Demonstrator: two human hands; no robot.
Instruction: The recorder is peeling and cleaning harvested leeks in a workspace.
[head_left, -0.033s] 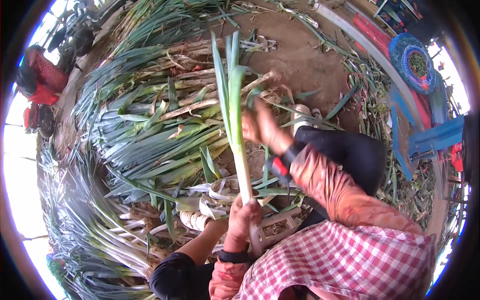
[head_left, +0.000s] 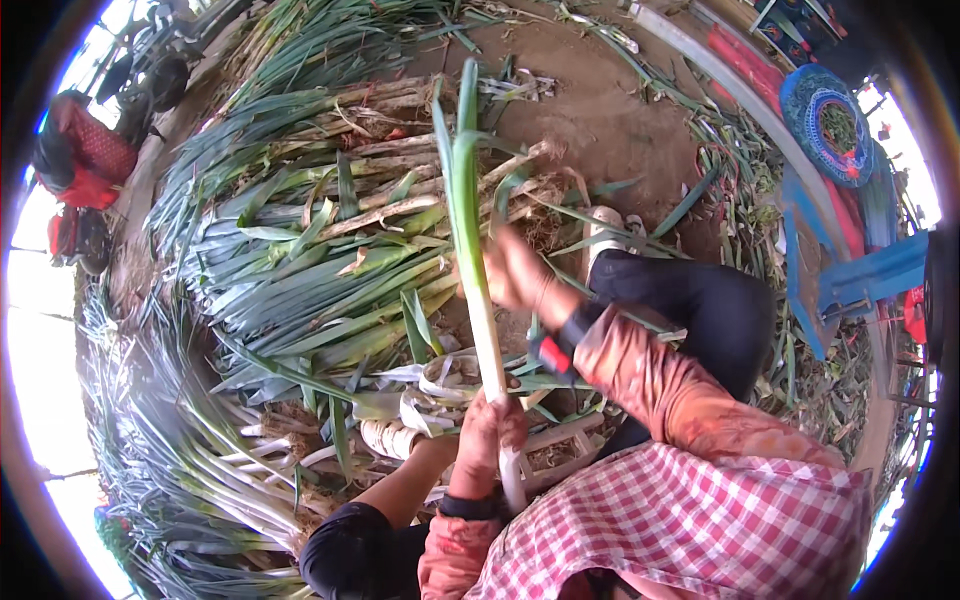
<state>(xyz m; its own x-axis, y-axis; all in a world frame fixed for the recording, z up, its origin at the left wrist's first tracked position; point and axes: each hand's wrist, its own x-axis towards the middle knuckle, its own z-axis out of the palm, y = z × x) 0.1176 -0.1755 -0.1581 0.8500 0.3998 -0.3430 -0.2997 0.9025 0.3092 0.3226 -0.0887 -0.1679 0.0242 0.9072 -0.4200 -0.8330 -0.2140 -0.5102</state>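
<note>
My left hand (head_left: pixel 489 437) is closed around the white lower stalk of a leek (head_left: pixel 466 200). The leek stands nearly upright in view, its green leaves pointing to the far side and its white end showing below my fist. Against the middle of the stalk is my right hand (head_left: pixel 516 270), smeared by motion. A bit of skin shows on the stalk's left side, but its fingers are not clear. A pile of untrimmed leeks (head_left: pixel 320 290) lies to the left, leaves leftward and roots toward the middle. Loose peeled leaves (head_left: pixel 440 375) lie just beyond my left hand.
Pale-stalked leeks (head_left: pixel 230 480) lie at the near left. A low wooden frame (head_left: pixel 560 445) is beside my left hand. Leaf scraps (head_left: pixel 740 230) litter the ground at right, near a blue metal frame (head_left: pixel 870 275) and a round patterned blue item (head_left: pixel 825 125). My outstretched leg (head_left: pixel 690 300) crosses the right side.
My right hand has moved slightly down and left against the leek's stalk. The leek's leaves have shifted a little, and my left hand keeps its grip.
</note>
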